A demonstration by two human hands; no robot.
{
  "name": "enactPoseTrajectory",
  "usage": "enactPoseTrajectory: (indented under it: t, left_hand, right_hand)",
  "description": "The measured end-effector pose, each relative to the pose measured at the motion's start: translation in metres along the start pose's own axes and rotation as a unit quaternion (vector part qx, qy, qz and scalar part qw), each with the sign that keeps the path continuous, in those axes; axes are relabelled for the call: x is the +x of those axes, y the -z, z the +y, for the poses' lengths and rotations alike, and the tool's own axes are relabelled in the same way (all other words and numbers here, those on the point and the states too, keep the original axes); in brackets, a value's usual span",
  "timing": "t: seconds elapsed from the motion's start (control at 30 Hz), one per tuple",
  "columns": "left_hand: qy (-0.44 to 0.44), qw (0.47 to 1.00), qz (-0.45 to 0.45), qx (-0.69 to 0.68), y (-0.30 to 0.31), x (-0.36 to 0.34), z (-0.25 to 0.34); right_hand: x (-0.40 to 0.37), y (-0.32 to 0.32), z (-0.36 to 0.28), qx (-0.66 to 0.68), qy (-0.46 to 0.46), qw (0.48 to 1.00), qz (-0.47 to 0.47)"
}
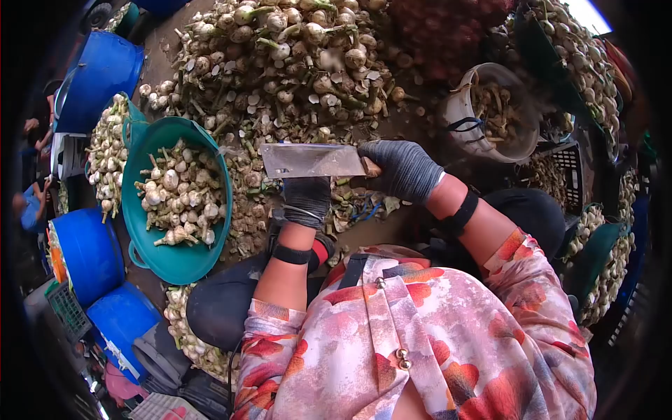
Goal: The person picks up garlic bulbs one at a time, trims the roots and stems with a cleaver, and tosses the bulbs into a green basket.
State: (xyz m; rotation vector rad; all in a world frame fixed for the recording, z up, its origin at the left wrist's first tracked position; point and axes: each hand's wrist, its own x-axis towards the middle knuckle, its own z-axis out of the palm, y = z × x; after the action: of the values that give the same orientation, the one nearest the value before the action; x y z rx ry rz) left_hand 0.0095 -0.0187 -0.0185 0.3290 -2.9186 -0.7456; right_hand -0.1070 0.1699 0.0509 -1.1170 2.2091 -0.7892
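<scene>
My right hand (408, 170), in a grey knit glove, is closed round the brown handle of a cleaver (315, 161). Its wide metal blade points left and lies level over my left hand (306, 199), also gloved. The blade hides the left fingers, so I cannot see what they hold. Beyond the blade rises a large heap of garlic bulbs (280, 49), many with stalks. To the left stands a green basin (217, 245) holding trimmed garlic bulbs (175, 182). Cut stalks and scraps (252, 210) lie on the ground around my left hand.
A white bucket (458, 115) with garlic pieces stands at the right, near a black crate (570, 168). Red net sacks (448, 35) lie behind. Blue barrels (98, 77) line the left side, with other people (35, 203) at the far left. More garlic is heaped at the right edge.
</scene>
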Motion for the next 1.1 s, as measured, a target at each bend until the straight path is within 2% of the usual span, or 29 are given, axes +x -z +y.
enactPoseTrajectory:
  t: [0.03, 0.07, 0.1, 0.13, 0.17, 0.23, 0.3, 0.33, 0.37, 0.4, 0.47, 0.5, 0.53, 0.57, 0.63, 0.73, 0.87, 0.97, 1.0, 1.1]
  left_hand:
    - [0.105, 0.982, 0.050, -0.147, 0.014, -0.001, 0.000]
    - [0.207, 0.930, 0.097, -0.289, 0.027, -0.002, -0.002]
    - [0.301, 0.845, 0.145, -0.418, 0.036, 0.000, -0.015]
    - [0.276, 0.765, 0.272, -0.515, 0.044, -0.003, -0.056]
    - [0.244, 0.660, 0.386, -0.597, 0.052, -0.003, -0.097]
    - [0.295, 0.445, 0.466, -0.706, 0.097, 0.008, -0.097]
    - [0.356, 0.360, 0.486, -0.712, 0.090, 0.033, -0.106]
    - [0.330, 0.428, 0.430, -0.723, 0.070, 0.044, -0.115]
    - [0.362, 0.485, 0.380, -0.699, 0.049, 0.069, -0.115]
    - [0.353, 0.593, 0.310, -0.654, 0.017, 0.087, -0.123]
    - [0.347, 0.718, 0.183, -0.575, -0.042, 0.134, -0.138]
    - [0.375, 0.773, 0.115, -0.498, -0.060, 0.157, -0.133]
    - [0.304, 0.896, 0.095, -0.311, -0.109, 0.177, -0.170]
    - [0.257, 0.966, 0.034, -0.007, -0.110, 0.189, -0.156]
    - [0.306, 0.946, 0.033, 0.100, -0.100, 0.199, -0.117]
    - [0.342, 0.930, -0.061, 0.120, -0.082, 0.211, -0.106]
    - [0.262, 0.941, -0.057, 0.208, -0.078, 0.202, -0.111]
    - [0.205, 0.962, -0.027, 0.177, -0.095, 0.192, -0.125]
    - [0.228, 0.966, -0.036, 0.116, -0.098, 0.190, -0.121]
    - [0.228, 0.964, -0.067, 0.121, -0.103, 0.176, -0.107]
  right_hand:
    - [0.002, -0.006, 0.008, -0.007, -0.062, 0.998, -0.023]
    - [0.004, -0.013, 0.024, -0.014, -0.125, 0.991, -0.046]
    - [0.009, -0.019, 0.042, -0.021, -0.183, 0.981, -0.067]
    - [0.009, -0.020, 0.056, -0.058, -0.244, 0.963, -0.095]
    - [0.007, -0.021, 0.063, -0.028, -0.259, 0.962, -0.080]
    - [0.004, -0.025, 0.071, 0.026, -0.279, 0.958, -0.056]
    - [0.012, -0.034, 0.076, 0.049, -0.266, 0.962, -0.021]
    - [0.015, -0.034, 0.071, 0.067, -0.268, 0.961, -0.015]
    - [0.016, -0.032, 0.067, 0.084, -0.274, 0.958, -0.006]
    - [0.018, -0.028, 0.064, 0.082, -0.275, 0.958, -0.008]
    - [0.019, -0.025, 0.067, 0.088, -0.285, 0.955, 0.009]
    - [0.021, -0.024, 0.070, 0.091, -0.289, 0.953, 0.017]
    - [0.023, -0.023, 0.072, 0.100, -0.301, 0.948, 0.011]
    - [0.023, -0.021, 0.074, 0.104, -0.307, 0.946, 0.010]
    - [0.025, -0.018, 0.077, 0.112, -0.315, 0.942, 0.010]
    - [0.027, -0.020, 0.079, 0.109, -0.307, 0.946, 0.005]
    - [0.028, -0.027, 0.077, 0.070, -0.284, 0.956, -0.012]
    - [0.024, -0.032, 0.075, 0.063, -0.278, 0.958, 0.000]
    - [0.022, -0.032, 0.073, 0.066, -0.278, 0.958, 0.001]
    - [0.018, -0.030, 0.069, 0.057, -0.275, 0.960, 0.000]
